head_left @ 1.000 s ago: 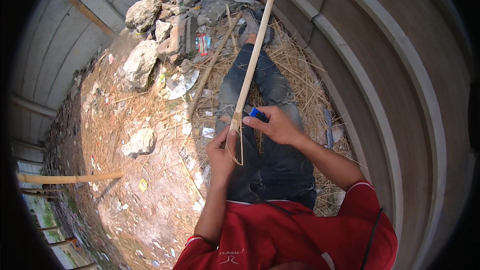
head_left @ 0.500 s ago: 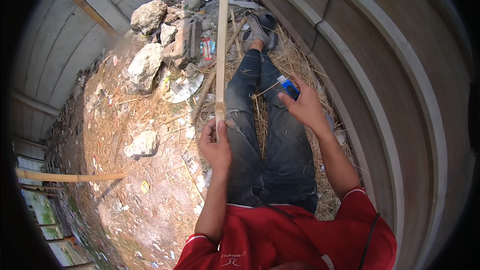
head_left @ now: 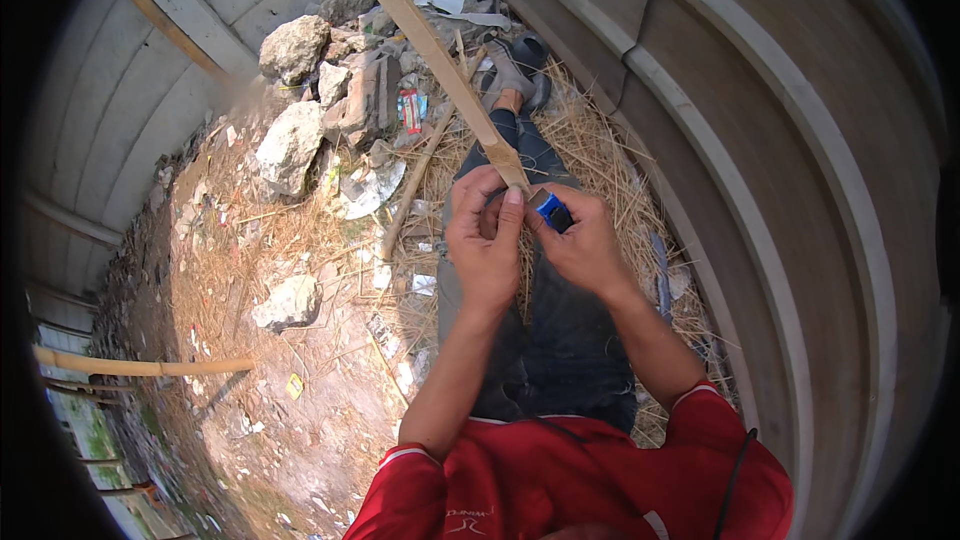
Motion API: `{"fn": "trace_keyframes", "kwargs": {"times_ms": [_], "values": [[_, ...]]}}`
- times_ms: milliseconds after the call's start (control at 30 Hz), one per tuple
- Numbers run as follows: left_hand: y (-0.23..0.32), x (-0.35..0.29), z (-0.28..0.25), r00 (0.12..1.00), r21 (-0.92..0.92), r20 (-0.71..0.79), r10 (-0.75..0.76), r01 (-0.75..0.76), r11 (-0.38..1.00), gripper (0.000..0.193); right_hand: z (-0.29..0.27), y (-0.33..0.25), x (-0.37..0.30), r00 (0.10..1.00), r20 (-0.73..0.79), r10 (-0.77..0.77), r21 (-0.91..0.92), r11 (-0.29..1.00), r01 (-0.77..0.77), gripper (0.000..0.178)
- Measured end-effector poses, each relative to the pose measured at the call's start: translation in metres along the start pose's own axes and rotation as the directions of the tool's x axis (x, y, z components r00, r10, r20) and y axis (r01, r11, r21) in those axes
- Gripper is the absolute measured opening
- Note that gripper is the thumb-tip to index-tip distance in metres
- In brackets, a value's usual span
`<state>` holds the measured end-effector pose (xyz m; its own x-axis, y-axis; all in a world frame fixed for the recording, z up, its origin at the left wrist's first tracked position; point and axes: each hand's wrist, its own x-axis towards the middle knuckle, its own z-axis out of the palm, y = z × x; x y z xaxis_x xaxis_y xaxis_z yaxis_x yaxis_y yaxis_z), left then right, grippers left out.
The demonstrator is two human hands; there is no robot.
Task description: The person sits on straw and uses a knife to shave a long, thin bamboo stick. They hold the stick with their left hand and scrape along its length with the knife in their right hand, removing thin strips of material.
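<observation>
A long pale bamboo strip [head_left: 430, 45] slants from the top of the view down to my hands, its near end above my thighs. My left hand [head_left: 485, 230] is closed round that end, thumb on top. My right hand [head_left: 585, 245] grips a small blue utility knife [head_left: 552, 210], its flat metal end close beside the bamboo. Both hands are almost together, and I cannot tell whether the blade touches the strip. Dark trousers [head_left: 570, 340] cover my outstretched legs beneath.
Corrugated metal sheeting [head_left: 760, 140] rises close on my right. Stones [head_left: 290, 145] and rubble lie ahead on the left, with dry straw [head_left: 600, 155] around my legs. A thin pole [head_left: 150, 365] juts in at the left. A panelled wall [head_left: 120, 90] stands beyond.
The bamboo strip has tilted, its far end swinging left and its near end right. My left hand has moved right and my right hand down and left, bringing the knife up to the strip.
</observation>
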<state>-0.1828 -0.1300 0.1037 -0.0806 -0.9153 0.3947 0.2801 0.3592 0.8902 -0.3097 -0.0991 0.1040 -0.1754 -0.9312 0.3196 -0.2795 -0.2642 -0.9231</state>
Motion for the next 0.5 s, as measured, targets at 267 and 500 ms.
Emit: {"fn": "trace_keyframes", "kwargs": {"times_ms": [267,500], "values": [[0.049,0.064,-0.034,0.981,0.078,0.073,0.181,-0.186,0.979,0.061,-0.056,0.018,-0.007,0.977,0.169,0.131,-0.186,0.978,-0.099,0.022],[0.044,0.075,-0.005,0.929,0.017,0.368,-0.021,0.016,1.000,0.022,-0.115,0.075,-0.044,0.903,0.057,0.427,-0.306,0.868,-0.391,0.024]]}}
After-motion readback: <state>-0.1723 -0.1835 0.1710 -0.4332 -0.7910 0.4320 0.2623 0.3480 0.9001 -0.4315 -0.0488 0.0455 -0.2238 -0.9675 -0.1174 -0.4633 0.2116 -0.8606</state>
